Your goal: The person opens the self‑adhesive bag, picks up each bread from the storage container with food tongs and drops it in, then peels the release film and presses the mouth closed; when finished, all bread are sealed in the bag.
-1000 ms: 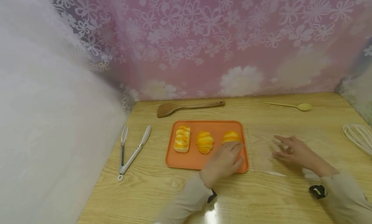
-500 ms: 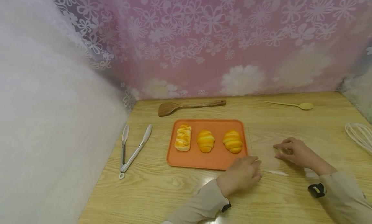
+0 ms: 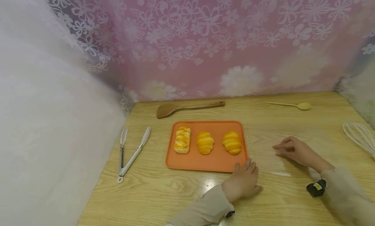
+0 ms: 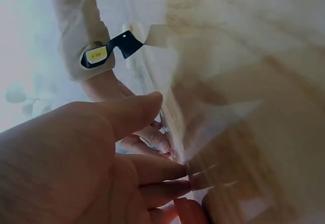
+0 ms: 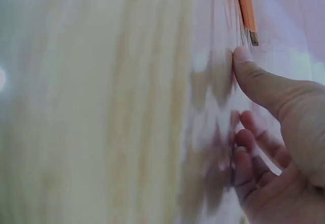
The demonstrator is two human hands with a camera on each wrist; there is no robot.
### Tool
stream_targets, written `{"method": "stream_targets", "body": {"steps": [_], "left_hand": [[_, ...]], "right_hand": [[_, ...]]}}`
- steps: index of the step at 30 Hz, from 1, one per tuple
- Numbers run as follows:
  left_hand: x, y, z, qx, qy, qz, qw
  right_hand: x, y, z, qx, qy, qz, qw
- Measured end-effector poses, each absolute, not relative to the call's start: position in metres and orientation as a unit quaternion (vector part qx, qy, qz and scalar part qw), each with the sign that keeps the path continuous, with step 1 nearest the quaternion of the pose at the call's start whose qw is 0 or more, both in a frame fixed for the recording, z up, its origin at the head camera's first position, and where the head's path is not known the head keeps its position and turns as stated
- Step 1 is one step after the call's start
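Observation:
A clear plastic sheet or bag lies flat on the table, right of an orange tray; its full outline is hard to see. My left hand is at the tray's near right corner, fingers spread. In the left wrist view, its fingertips touch a clear, shiny surface. My right hand is over the plastic. In the right wrist view, its thumb and fingers rest on the glossy surface with a gap between them. On the tray sit a bread loaf and two croissants.
Metal tongs lie spread at the left. Behind the tray is a wooden spatula, and a yellow spoon is at the back right. A whisk reaches in from the right edge. Flowered cloth hangs behind the table.
My left hand has left the right-hand croissant and moved down and right to the tray's corner, spreading its fingers. The right hand's thumb and fingers have come closer together over the plastic.

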State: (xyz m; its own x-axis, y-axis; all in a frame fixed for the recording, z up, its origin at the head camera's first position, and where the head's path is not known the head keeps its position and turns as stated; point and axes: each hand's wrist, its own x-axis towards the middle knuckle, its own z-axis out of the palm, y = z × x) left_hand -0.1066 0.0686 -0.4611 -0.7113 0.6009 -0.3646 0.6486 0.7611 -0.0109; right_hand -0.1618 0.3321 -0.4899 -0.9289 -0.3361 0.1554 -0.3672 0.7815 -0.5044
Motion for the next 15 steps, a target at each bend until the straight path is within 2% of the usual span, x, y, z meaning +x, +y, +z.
{"method": "stream_targets", "body": {"steps": [7, 15], "left_hand": [[-0.096, 0.071, -0.467, 0.331, 0.926, -0.087, 0.157], [-0.086, 0.075, -0.467, 0.316, 0.928, -0.103, 0.168]], "right_hand": [[-0.161, 0.338, -0.494, 0.170, -0.943, 0.286, 0.019], [-0.164, 0.337, -0.496, 0.186, -0.937, 0.294, 0.041]]}}
